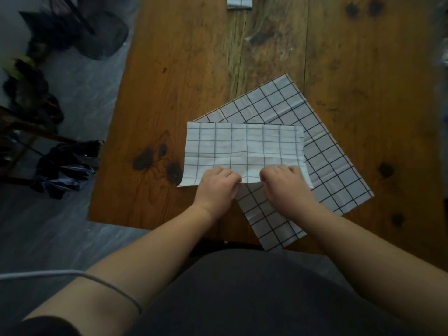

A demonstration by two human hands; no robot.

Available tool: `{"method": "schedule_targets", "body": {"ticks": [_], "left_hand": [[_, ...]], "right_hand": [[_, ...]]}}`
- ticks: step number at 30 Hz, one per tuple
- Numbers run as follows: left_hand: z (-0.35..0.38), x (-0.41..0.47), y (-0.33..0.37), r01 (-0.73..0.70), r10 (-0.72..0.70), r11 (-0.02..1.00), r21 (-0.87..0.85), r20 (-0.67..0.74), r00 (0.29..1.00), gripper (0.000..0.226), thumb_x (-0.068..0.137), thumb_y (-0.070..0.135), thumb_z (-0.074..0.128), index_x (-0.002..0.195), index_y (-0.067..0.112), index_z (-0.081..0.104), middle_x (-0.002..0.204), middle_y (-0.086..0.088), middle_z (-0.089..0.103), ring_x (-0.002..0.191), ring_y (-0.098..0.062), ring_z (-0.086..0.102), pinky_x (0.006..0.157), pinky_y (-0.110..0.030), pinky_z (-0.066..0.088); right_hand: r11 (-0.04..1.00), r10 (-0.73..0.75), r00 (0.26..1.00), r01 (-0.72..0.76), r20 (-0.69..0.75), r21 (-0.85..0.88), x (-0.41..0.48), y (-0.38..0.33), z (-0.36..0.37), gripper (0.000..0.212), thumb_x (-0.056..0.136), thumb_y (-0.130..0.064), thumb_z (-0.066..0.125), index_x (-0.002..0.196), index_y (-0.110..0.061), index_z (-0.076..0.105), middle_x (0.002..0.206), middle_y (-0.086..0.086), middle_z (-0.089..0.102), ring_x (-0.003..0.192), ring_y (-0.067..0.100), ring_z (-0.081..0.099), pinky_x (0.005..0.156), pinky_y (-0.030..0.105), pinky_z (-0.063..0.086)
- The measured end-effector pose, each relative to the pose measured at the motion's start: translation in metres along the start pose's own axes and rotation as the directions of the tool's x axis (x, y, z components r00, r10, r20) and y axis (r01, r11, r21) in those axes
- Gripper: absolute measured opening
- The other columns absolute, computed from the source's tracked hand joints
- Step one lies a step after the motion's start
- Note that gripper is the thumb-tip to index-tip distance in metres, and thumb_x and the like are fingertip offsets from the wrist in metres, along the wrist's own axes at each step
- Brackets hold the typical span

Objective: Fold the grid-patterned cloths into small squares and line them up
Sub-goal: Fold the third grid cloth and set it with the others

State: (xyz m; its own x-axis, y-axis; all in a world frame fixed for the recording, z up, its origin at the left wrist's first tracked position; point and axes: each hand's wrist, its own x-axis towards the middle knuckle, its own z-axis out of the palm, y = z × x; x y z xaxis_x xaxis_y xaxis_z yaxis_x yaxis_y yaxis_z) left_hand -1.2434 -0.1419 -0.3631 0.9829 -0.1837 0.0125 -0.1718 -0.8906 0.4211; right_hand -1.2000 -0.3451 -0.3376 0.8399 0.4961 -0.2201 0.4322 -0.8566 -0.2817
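Both grips pinching near edge of folded cloth [242,146], left hand [218,184], right hand [284,184], spread cloth [329,163] beneath

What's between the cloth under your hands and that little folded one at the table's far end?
Head view: past the half-folded white grid cloth, a strip of the tilted flat grey-white grid cloth, then bare, worn brown wooden table.

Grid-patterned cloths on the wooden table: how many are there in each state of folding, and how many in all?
Small folded cloth at the far edge: 1
Half-folded cloth in front of the person: 1
Flat open cloth beneath it: 1
Total: 3
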Motion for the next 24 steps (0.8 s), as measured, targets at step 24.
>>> {"method": "schedule_targets", "body": {"ticks": [24], "left_hand": [[-0.113, 0.007, 0.023, -0.078, 0.080, 0.997, 0.021, -0.292, 0.953, 0.015, 0.094, 0.016, 0.061, 0.104, 0.014, 0.073, 0.099, -0.003, 0.071, 0.088, -0.022, 0.063, 0.071, -0.037, 0.053]], "right_hand": [[0.996, -0.060, 0.934, 0.078, -0.353, 0.036, -0.044, -0.034, -0.102, 0.019, 0.093, -0.033, 0.061, 0.107, -0.022, 0.067, 0.096, -0.005, 0.066, 0.078, 0.011, 0.052, 0.063, 0.032, 0.044]]}}
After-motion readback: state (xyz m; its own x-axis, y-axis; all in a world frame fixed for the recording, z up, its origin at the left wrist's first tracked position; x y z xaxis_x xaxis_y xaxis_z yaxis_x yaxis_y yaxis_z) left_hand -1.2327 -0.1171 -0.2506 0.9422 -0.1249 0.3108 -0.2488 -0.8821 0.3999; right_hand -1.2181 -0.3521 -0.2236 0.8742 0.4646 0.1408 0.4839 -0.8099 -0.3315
